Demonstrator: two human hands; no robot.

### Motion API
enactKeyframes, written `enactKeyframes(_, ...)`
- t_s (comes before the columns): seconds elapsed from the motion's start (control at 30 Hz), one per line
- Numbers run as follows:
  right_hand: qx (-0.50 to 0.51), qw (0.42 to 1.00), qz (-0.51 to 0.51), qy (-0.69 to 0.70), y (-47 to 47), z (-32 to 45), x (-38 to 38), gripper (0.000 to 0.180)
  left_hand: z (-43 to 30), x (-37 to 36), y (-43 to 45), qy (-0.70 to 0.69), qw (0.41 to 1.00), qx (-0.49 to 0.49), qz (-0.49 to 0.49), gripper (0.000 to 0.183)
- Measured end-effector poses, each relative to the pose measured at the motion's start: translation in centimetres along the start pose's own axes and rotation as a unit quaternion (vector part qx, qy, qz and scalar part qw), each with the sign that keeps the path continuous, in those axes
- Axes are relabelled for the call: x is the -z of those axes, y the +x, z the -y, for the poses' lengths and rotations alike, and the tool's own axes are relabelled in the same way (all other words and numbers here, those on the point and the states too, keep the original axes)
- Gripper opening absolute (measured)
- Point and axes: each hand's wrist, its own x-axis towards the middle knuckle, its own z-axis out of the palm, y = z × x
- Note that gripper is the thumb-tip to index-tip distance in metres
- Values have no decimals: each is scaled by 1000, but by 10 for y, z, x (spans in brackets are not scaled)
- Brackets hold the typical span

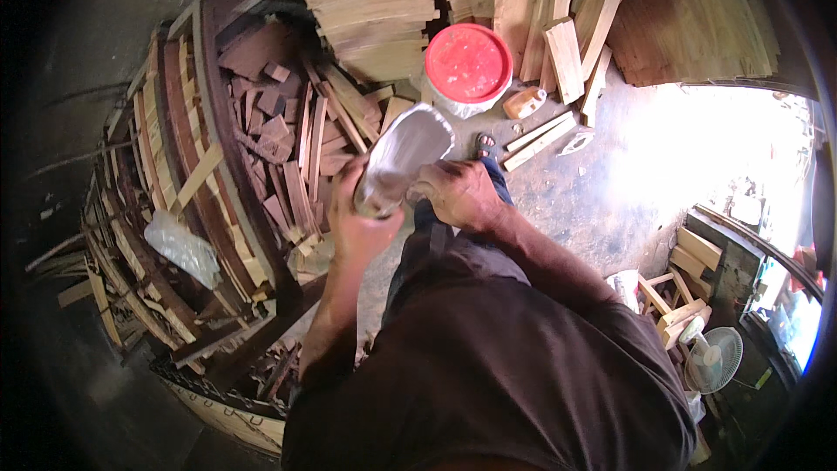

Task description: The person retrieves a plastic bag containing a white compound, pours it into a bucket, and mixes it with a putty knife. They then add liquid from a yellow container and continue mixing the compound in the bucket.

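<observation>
A cut-open container (413, 144) with a pale, ragged rim is held up in front of my body, its opening facing me. Its inside looks greyish white, with a browner patch towards the lower end. My left hand (363, 232) grips that lower end from the left. On the opposite side, my right hand (461, 193) is curled at the container's edge, its fingertips close to the opening. Whether those fingers pinch the rim or some small thing is hidden by the hand. Beyond the container stands a bucket with a red lid (468, 62).
A wooden rack (229, 150) with offcuts (278, 137) fills the left side. Boards (523, 13) lean at the back. An orange-brown bottle (523, 103) and two wood strips (539, 140) lie on the floor (556, 209). A fan (713, 360) stands at lower right.
</observation>
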Motion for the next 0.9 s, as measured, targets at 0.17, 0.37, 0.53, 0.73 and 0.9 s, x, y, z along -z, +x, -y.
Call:
enactKeyframes(0.17, -220, 949, 25, 224, -22, -103, 10, 53, 21, -40, -29, 49, 982, 181, -11, 86)
enactKeyframes(0.37, -523, 826, 36, 205, -53, -365, -81, 26, 38, -82, -40, 96, 955, 278, -32, 88)
enactKeyframes(0.53, -614, 756, -23, 224, -40, -505, -136, 21, 74, -113, -74, 52, 948, 309, -64, 83)
enactKeyframes(0.73, -654, 742, -60, 135, 21, -551, -160, 38, 107, -117, -93, 100, 942, 312, -64, 82)
enactKeyframes(0.9, -679, 730, -73, 37, 42, -551, -174, 32, 115, -92, -117, 101, 917, 379, -74, 81)
